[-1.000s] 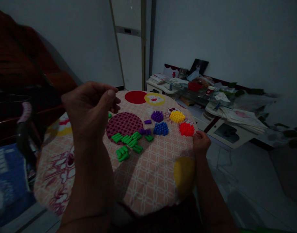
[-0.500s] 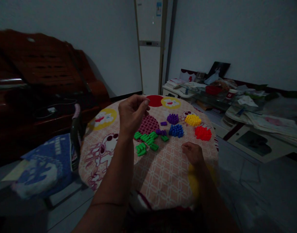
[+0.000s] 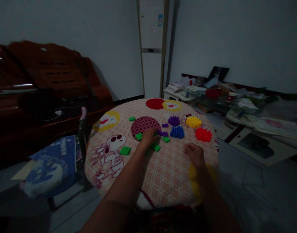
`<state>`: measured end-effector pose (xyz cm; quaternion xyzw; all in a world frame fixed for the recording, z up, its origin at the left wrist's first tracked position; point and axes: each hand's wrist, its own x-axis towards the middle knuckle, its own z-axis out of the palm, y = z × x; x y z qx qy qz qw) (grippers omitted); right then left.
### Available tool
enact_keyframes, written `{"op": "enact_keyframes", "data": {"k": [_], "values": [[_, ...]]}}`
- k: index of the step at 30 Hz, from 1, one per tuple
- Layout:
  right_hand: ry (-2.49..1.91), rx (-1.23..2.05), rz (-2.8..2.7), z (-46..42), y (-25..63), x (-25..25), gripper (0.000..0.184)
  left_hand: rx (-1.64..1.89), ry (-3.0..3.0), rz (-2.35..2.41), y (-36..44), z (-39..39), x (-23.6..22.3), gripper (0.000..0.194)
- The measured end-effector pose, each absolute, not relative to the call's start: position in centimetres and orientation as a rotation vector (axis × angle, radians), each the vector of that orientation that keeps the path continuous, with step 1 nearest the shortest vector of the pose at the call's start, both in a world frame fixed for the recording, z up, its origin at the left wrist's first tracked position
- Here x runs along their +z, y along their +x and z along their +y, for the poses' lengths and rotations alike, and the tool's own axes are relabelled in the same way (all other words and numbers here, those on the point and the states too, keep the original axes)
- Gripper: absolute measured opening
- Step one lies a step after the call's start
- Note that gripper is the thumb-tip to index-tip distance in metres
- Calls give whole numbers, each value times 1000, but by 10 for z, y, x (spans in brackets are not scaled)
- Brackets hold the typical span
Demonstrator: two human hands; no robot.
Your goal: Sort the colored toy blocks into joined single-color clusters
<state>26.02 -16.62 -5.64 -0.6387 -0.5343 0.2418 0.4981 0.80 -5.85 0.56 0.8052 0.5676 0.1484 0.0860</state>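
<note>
The room around you was dim, with a wooden sofa point(image 3: 53, 71) against the wall on the left, a tall white unit point(image 3: 152, 74) in the corner and a cluttered low cabinet point(image 3: 220, 132) on the right. In front of you stood a round desk point(image 3: 168, 174) under a pink patterned cloth. Your left hand point(image 3: 149, 138) was down at the near right edge of a dotted dark-red circle point(image 3: 145, 123), among the green blocks point(image 3: 125, 150). Its fingers hid what lay under them, so whether its grip was wide, narrow or holding a block could not be told. Green blocks lay on both sides of that hand, some on the circle's lower edge, and another group lay beyond, by its upper left edge. Your right hand point(image 3: 194, 152) was at the right part of the desk, nearer you than the red pile point(image 3: 203, 134) and apart from it; its grip was narrow, the fingers curled in. The purple pile point(image 3: 174, 120), blue pile point(image 3: 177, 132) and yellow pile point(image 3: 193, 121) sat to the right of the circle.
</note>
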Motion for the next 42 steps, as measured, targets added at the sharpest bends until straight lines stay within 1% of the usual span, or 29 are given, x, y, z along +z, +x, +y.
{"op": "enact_keyframes", "data": {"k": [2, 7, 14, 20, 24, 27, 31, 35, 42], "values": [[-1555, 579, -1293, -166, 260, -56, 29, 491, 2454, 1618, 14, -57, 0, 42], [-1572, 555, -1312, -167, 258, -55, 28, 461, 2521, 1543, 29, -56, -7, 35], [-1589, 534, -1343, -169, 257, -51, 26, 557, 2431, 1600, 27, -53, -11, 38], [-1580, 545, -1344, -170, 255, -50, 27, 739, 2224, 1698, 19, -44, -2, 32], [-1574, 549, -1363, -172, 255, -51, 26, 931, 2023, 1532, 16, -31, 7, 31], [-1556, 543, -1371, -173, 254, -51, 25, 1001, 1806, 1410, 18, -18, 9, 33], [-1524, 575, -1350, -175, 252, -49, 24, 1020, 1708, 1302, 20, 0, 9, 32], [-1475, 622, -1326, -176, 251, -46, 25, 1006, 1771, 1405, 26, 17, 11, 32], [-1460, 602, -1372, -178, 254, -50, 25, 881, 1622, 1517, 55, 45, 17, 39]]}}
